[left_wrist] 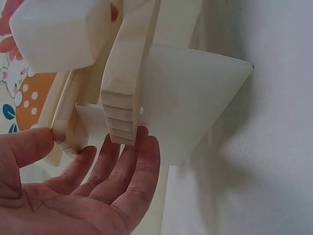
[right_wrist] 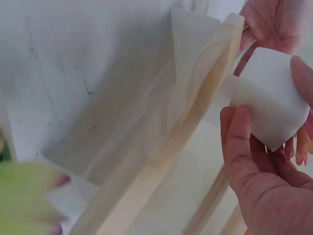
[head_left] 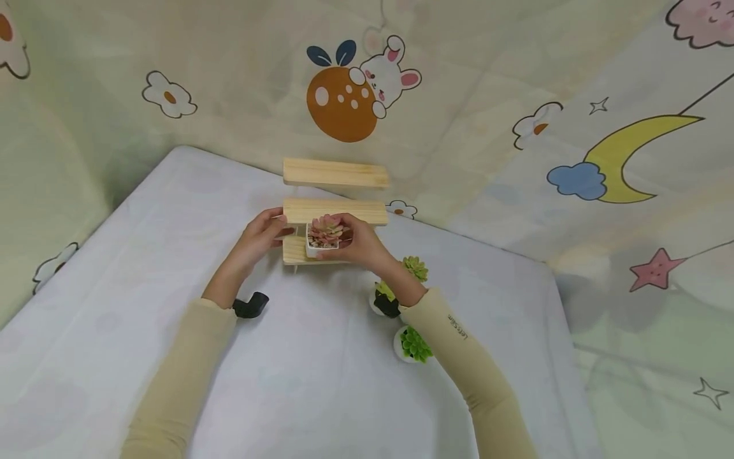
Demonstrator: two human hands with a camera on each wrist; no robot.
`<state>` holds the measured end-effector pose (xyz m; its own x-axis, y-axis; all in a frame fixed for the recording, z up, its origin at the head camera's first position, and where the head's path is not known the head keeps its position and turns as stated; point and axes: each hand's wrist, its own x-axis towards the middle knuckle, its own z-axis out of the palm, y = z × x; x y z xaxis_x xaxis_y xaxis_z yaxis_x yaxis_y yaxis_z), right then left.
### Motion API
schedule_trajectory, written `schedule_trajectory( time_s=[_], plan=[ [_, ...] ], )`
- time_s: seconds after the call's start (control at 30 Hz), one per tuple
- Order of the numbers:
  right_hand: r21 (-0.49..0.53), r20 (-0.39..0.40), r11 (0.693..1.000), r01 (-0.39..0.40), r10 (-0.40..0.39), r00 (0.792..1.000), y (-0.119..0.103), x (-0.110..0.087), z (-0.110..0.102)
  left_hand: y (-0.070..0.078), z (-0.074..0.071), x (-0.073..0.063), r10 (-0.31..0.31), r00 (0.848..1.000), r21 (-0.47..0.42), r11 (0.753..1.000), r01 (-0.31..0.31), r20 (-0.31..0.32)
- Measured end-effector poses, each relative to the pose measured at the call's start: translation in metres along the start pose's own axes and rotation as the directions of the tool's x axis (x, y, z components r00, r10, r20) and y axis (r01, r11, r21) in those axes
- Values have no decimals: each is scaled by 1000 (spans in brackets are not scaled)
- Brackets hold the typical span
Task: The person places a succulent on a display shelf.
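Observation:
A three-tier display shelf (head_left: 335, 210) of pale wood boards on translucent white side panels stands towards the back of the table. My left hand (head_left: 260, 239) holds its left end, thumb and index finger around the end of the middle board (left_wrist: 71, 129), other fingers at the lower board's end (left_wrist: 120, 115). In my right hand (head_left: 361, 242) is a pink potted succulent (head_left: 325, 233), gripped by its square white pot (right_wrist: 271, 95) between thumb and fingers. In the head view the pot overlaps the lowest board; the right wrist view shows it tilted beside the boards.
Right of the shelf, partly behind my right forearm, are a yellow-green succulent (head_left: 415, 268), a yellow one (head_left: 383, 292) and a bright green one (head_left: 415, 344) in a white pot. A white cloth covers the table (head_left: 309, 382). A printed fabric backdrop (head_left: 241, 115) rises close behind the shelf.

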<state>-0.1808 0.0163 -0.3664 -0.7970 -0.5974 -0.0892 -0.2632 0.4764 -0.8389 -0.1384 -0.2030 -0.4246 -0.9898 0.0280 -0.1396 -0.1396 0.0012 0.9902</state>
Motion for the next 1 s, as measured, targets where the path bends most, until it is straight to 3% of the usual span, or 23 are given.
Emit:
schedule_trajectory(
  time_s=[0.53, 1.0],
  plan=[
    [-6, -6, 998, -65, 65, 998, 5, 5, 10, 2, 3, 0, -1, 1000, 5, 1000, 1, -7],
    [16, 20, 999, -38, 37, 999, 8, 4, 8, -1, 3, 2, 2, 1000, 15, 1000, -2, -5]
  ],
)
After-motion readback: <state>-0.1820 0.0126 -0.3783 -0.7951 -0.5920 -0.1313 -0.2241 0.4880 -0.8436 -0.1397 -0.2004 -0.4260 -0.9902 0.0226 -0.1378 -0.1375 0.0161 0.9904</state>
